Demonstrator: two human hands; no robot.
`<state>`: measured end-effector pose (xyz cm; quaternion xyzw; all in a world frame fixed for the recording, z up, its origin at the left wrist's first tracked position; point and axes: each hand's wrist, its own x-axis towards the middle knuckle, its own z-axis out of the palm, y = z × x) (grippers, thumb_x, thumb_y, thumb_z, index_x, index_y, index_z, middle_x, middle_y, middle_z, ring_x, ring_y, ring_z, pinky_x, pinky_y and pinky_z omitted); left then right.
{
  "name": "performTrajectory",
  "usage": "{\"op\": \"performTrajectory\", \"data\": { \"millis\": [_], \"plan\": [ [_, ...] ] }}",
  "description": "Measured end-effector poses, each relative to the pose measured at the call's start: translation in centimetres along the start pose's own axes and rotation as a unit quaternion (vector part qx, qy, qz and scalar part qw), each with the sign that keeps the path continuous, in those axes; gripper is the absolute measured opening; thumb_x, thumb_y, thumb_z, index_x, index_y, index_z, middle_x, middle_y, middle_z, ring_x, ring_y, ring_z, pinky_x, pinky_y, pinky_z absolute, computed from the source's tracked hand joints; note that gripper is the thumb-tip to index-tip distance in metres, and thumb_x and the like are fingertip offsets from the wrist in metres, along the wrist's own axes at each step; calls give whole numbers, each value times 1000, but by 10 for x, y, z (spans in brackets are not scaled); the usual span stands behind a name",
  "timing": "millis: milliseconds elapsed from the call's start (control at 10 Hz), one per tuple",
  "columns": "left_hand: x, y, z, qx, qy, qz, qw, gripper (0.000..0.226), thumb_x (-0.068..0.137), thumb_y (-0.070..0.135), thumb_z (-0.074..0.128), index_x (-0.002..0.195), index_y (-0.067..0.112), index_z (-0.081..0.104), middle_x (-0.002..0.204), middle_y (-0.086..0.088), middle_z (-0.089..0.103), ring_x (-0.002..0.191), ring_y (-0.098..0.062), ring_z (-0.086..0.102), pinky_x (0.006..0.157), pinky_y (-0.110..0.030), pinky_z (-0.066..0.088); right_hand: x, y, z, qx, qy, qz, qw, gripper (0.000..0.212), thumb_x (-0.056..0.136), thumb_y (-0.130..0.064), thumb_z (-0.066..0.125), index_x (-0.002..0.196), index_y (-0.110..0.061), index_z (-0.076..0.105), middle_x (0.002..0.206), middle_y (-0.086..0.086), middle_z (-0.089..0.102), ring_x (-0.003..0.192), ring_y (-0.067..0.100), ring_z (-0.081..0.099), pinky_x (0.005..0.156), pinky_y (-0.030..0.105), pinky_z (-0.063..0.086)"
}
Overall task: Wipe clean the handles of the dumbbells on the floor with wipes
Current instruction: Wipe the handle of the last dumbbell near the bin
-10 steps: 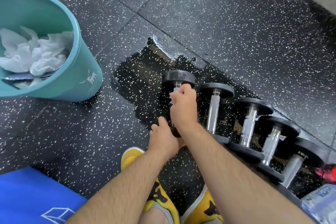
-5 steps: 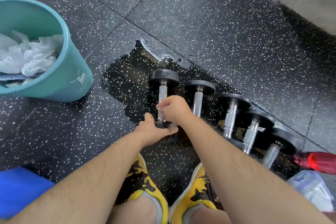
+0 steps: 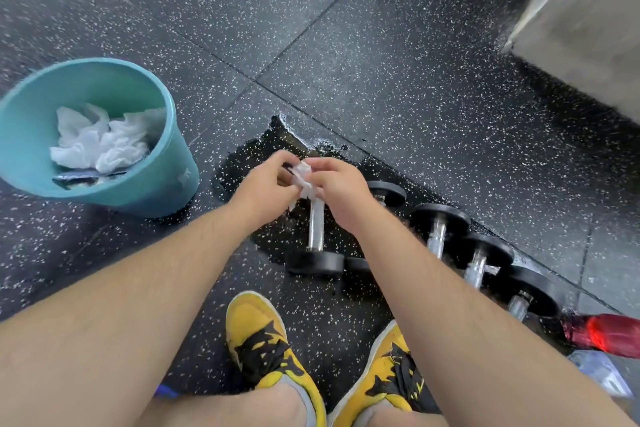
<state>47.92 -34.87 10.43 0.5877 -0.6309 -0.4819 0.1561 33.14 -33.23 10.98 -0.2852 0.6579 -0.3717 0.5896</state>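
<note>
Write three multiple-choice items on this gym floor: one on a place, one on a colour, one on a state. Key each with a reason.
1. Where does the teal bin stand?
A. left of the dumbbell row
B. right of it
C. on top of it

2. What colour are the shoes?
A. white
B. yellow and black
C. red

3. What are the left hand and right hand doing?
A. lying flat on the floor
B. each lifting a dumbbell
C. both pinching one white wipe

Key: 1 A, the row runs off to the bin's right; 2 B, yellow uppers, black laces; 3 C, the wipe is bunched between both hands' fingers.
</note>
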Motion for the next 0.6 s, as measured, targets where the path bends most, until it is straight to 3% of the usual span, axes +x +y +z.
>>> {"op": "performTrajectory", "data": {
  "millis": [100,200,300,400,500,600],
  "plan": [
    [5,16,-55,9,42,-8,999,8,90,14,71,93,19,66,84,-1,74,70,-16,73,63,-30,60,-6,-24,28,12,-28,-15,999,23,82,7,68,95,-12,73,103,14,75,104,33,70,96,46,56],
    [-2,26,-116,-27,66,-15,997,11,84,4,76,85,13,69,78,-4,72,61,-13,66,51,-21,53,-18,-51,74,40,-59,-22,997,29,84,4,73,103,-16,63,107,11,70,94,28,71,85,43,60],
    [-17,22,-170,-43,89,-24,995,7,74,11,76,73,18,73,68,-2,67,63,-16,60,63,-28,53,-33,-72,123,58,-69,-65,994,22,86,4,72,98,-11,62,101,12,70,88,28,71,71,35,62],
    [-33,21,-213,-71,168,-2,983,12,68,31,72,65,19,69,62,2,60,66,-15,54,70,-33,48,-40,-89,168,-4,-43,-169,985,8,86,-16,76,91,-17,69,87,2,73,82,18,71,77,36,61],
    [-45,14,-245,-25,233,15,972,14,88,17,73,75,20,66,66,5,61,61,-6,53,57,-20,43,-43,-111,205,-100,-63,-237,964,6,92,-21,69,98,-20,71,89,-8,72,76,-2,64,71,16,49],
    [-57,-14,-263,103,184,-79,974,25,99,34,65,120,21,70,118,-2,71,109,-19,64,88,-27,50,-38,-113,225,-271,-105,-199,936,32,100,-23,56,130,-27,65,122,-2,69,95,15,65,79,22,43]
  ]
}}
